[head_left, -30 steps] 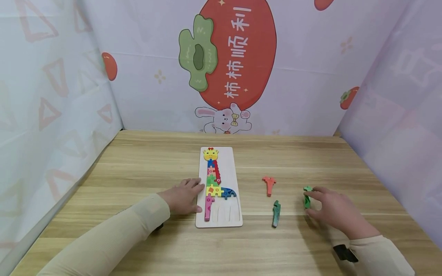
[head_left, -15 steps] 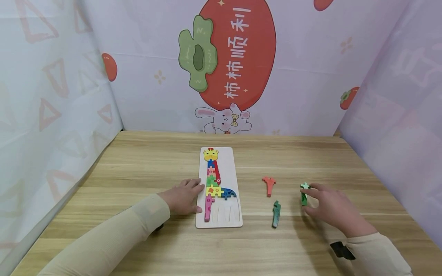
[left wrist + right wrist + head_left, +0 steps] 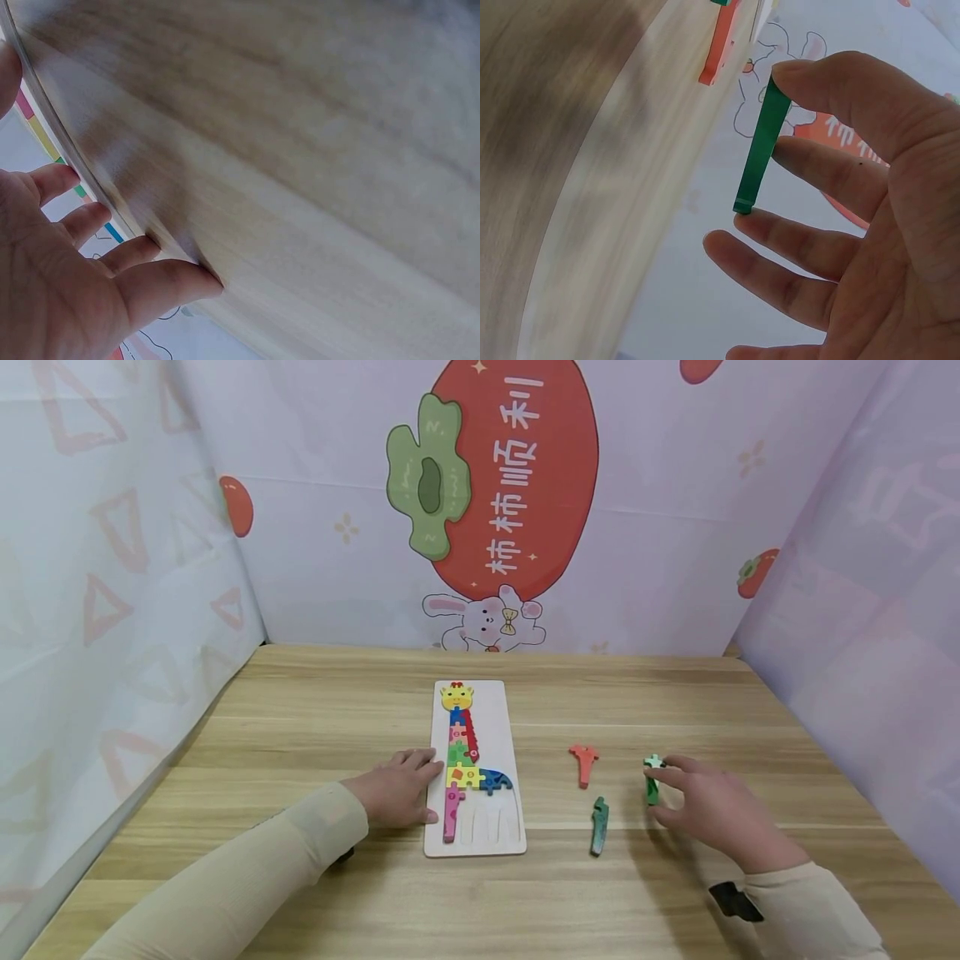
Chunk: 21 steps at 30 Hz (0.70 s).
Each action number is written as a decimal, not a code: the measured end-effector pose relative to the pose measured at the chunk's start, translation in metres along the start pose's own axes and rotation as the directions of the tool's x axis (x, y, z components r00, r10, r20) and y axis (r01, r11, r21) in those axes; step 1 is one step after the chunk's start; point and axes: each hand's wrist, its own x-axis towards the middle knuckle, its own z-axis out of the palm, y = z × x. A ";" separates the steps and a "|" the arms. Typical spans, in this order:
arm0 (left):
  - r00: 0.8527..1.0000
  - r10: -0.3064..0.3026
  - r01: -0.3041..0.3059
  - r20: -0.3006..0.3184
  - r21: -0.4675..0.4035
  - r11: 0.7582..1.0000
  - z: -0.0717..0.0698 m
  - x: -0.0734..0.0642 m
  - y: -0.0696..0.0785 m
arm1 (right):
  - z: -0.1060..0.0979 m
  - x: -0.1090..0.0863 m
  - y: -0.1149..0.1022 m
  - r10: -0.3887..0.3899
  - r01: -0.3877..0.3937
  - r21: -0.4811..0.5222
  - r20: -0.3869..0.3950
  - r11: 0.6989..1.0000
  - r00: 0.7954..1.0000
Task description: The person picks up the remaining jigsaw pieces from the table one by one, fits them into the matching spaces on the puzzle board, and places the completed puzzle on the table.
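The bench is smooth, faintly shiny wood grain; matt, creased cloth hangs beyond its far edge. The puzzle board looks like pale matt wood, the green piece smooth and painted.

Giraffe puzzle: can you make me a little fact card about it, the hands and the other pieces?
Board: pale, flat on the table
Giraffe face: yellow, at the board's far end
Left hand: at the board's left edge
Right hand: pinching a green piece
Loose: orange-red piece, dark green piece
Unfilled slots: right of the pink piece
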 end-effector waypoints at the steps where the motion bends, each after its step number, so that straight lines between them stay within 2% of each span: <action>1: 1.000 0.000 0.000 -0.001 0.001 1.000 0.000 0.000 0.000 | 0.000 0.000 -0.001 0.000 0.000 0.003 -0.002 1.000 1.000; 21: 1.000 0.000 0.000 -0.004 -0.002 1.000 -0.002 -0.002 0.002 | -0.006 0.008 -0.011 -0.083 0.082 -0.017 -0.071 0.996 0.994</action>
